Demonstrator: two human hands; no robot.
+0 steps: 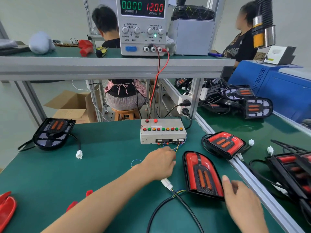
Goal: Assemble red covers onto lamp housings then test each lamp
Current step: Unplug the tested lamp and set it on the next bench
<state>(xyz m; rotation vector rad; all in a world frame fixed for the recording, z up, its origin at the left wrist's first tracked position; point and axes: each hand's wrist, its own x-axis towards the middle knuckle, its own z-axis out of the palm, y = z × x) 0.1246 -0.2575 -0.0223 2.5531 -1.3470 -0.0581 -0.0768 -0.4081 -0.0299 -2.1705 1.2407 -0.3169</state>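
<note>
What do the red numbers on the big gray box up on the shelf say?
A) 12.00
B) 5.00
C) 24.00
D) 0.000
A: on the power supply on the shelf, the red voltage display reads 12.00, while the green current display beside it reads 0.000.

Bare green worktop [104,148] lies open across the middle, between the uncovered lamp [53,132] at the left edge and the test box [162,131] at the back edge. Near the right edge, a covered lamp [202,174], its black cable [168,206] and white plug [167,183] block the way.
</note>
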